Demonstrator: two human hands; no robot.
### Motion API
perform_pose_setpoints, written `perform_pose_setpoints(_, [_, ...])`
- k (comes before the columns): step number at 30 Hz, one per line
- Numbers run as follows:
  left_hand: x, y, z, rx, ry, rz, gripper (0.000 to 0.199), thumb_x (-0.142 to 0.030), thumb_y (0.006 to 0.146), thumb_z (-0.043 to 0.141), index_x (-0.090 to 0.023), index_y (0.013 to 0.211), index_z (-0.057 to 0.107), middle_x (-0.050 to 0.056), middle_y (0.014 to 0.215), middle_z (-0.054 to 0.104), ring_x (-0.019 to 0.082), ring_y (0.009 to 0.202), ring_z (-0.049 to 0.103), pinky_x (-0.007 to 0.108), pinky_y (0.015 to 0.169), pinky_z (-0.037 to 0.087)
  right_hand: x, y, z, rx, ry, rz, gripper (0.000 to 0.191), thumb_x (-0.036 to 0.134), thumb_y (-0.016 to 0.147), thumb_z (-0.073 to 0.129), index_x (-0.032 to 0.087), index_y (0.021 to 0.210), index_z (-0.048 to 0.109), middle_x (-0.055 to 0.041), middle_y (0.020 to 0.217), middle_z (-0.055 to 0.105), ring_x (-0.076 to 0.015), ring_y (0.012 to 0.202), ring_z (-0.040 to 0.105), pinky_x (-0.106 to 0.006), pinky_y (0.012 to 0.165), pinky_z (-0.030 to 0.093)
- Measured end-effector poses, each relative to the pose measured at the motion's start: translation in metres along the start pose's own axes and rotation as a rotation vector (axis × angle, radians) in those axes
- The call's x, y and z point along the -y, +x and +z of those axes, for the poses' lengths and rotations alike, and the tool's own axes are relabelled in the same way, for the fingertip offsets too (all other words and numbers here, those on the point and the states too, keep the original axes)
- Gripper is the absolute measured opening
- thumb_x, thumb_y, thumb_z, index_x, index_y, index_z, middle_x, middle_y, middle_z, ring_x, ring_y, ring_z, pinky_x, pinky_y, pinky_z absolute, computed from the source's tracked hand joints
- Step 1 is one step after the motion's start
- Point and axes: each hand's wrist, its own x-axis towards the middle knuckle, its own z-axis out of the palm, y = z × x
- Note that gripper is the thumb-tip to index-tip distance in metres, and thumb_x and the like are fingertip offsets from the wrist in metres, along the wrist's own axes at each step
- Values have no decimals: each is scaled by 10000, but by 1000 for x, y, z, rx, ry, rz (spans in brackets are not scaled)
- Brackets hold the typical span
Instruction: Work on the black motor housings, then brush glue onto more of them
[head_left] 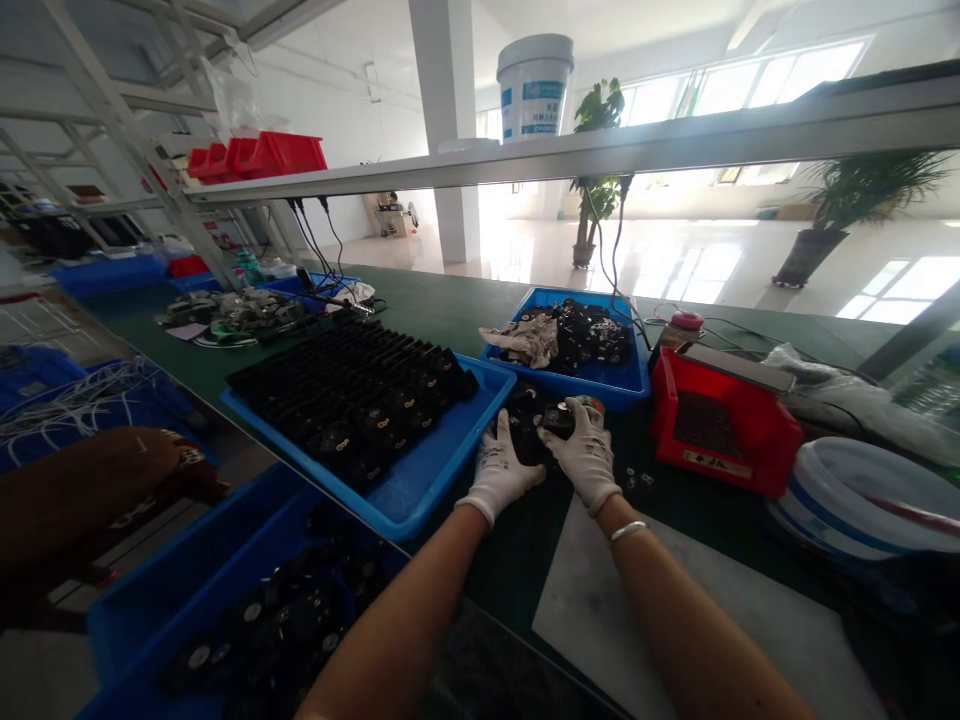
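From the head camera, both forearms reach forward and inward from the bottom of the view, bare to the wrist, and the two gloved hands meet close together on the green bench mat (450, 320). The left hand (500, 470) lies low with its fingers angled toward the right hand, resting against a dark cluster of parts (525, 432); whether it grips them, I cannot tell. The right hand (581, 452) sits just beside it, fingers curled over a small black part (559, 420) clamped against the cluster. A metal bangle (628, 531) circles the right wrist. Immediately left of the left hand, a blue tray (442, 470) holds tight rows of black parts. Just ahead of the hands, another blue tray (570, 385) carries a heap of black parts and a crumpled cloth (525, 342). Right of the right hand lie a few small metal washers (637, 480), and beyond them stands a red plastic bin (720, 425). A white plastic tub (862, 500) sits further right. A pale sheet (675, 620) lies under the right forearm, and below the left forearm a third blue tray (247, 610) holds round black parts.
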Motion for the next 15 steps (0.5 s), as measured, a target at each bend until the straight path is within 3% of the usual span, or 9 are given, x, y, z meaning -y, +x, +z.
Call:
perform_pose_setpoints(3, [4,-10,-7,11,-62,6,997,-263,627,878,-161,1536,482,221,1724,260,441,1588,272,516,1284,277,-8,-7,0,-66,73,-36,722,511,733,790,253,1381,609,-139,1446,584,-406,1310,567,-569,1098,470])
perform_pose_setpoints(6, [8,-25,-12,-19,-125,8,791,-262,756,777,-166,1500,524,184,1661,393,376,1547,369,477,1281,297,-15,-14,1,-113,149,-86,700,519,733,768,234,1352,608,-136,1403,623,-375,1337,555,-556,1144,439])
perform_pose_setpoints(11, [5,-31,-6,-37,-206,-35,864,-344,861,714,-139,1620,356,197,1711,346,354,1598,299,469,1300,262,-20,-15,5,-140,246,-121,629,580,815,681,207,1317,623,-161,1357,658,-367,1326,567,-587,1156,416])
perform_pose_setpoints(15, [-1,-29,6,-59,-230,-40,727,-285,811,786,-152,1484,546,190,1590,522,341,1506,454,421,1264,336,-10,-24,12,-55,304,-168,618,590,800,725,221,1292,662,-142,1353,674,-359,1326,578,-560,1159,434])
